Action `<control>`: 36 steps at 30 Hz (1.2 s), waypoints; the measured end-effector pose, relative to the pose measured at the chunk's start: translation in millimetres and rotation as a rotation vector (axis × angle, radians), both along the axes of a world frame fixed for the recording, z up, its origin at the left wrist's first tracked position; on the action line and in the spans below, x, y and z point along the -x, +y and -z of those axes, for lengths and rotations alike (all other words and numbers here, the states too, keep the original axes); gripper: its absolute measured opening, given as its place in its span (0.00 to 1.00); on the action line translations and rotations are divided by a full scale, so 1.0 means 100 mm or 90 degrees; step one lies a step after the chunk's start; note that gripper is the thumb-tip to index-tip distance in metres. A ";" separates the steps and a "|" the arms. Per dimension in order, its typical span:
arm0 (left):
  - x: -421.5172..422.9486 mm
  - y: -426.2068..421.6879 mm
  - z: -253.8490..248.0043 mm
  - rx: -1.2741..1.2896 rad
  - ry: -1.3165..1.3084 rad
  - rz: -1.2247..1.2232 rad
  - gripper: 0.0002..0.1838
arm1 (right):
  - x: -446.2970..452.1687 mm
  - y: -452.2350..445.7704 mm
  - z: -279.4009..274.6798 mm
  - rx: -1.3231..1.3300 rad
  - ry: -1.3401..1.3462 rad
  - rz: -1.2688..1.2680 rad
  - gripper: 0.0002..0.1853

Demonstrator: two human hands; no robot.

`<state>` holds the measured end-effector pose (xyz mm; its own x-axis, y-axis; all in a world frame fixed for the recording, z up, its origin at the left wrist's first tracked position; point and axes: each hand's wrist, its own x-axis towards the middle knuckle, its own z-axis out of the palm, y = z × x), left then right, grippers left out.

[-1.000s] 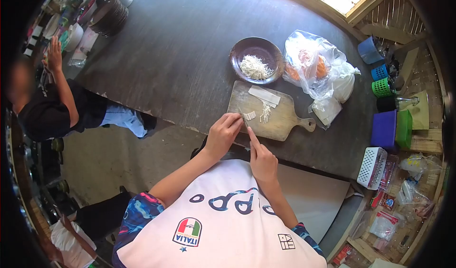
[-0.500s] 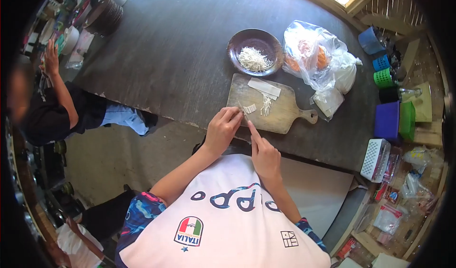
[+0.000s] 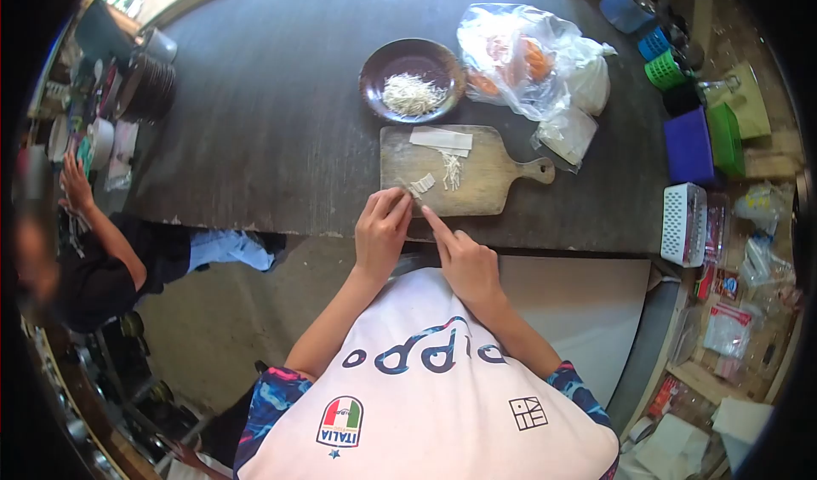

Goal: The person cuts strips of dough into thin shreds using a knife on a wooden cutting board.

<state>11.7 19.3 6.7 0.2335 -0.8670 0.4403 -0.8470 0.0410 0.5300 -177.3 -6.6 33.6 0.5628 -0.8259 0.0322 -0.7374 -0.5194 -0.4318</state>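
A wooden cutting board (image 3: 477, 192) with a handle lies near the table's front edge. On it are flat white strips (image 3: 441, 140), a small pile of thin white shreds (image 3: 451, 172) and a row of short cut pieces (image 3: 422, 183). My right hand (image 3: 466, 265) is closed round a knife (image 3: 414, 196), its index finger stretched along the blade; the handle is hidden in my palm. My left hand (image 3: 383, 229) is closed at the board's lower left, fingertips pressed together beside the blade. What they pinch is mostly hidden. Behind the board, a dark plate (image 3: 374, 99) bears a heap of white shreds (image 3: 414, 94).
Clear plastic bags (image 3: 519, 59) with orange contents stand right of the plate, beside a wrapped pale block (image 3: 568, 137). Baskets and a purple bin (image 3: 688, 144) line the right side. Stacked dark plates (image 3: 146, 88) are at far left, near another person's arm (image 3: 111, 233).
My view has turned, so the board, plate and bags appear further left and slightly higher. Both hands stay at the board's lower left with the knife between them.
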 end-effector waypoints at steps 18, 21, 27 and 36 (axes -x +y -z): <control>0.00 0.00 -0.01 -0.019 -0.014 0.003 0.11 | -0.02 0.01 0.12 -0.013 -0.027 0.006 0.35; 0.01 -0.01 0.00 -0.017 -0.018 0.002 0.11 | 0.19 0.09 -0.01 -0.035 -0.008 0.004 0.35; 0.01 -0.01 0.00 -0.010 -0.009 0.001 0.12 | 0.23 0.09 -0.07 -0.044 -0.013 0.002 0.34; 0.00 -0.01 -0.02 -0.017 -0.017 0.006 0.11 | 0.17 0.07 0.00 -0.028 -0.001 -0.002 0.35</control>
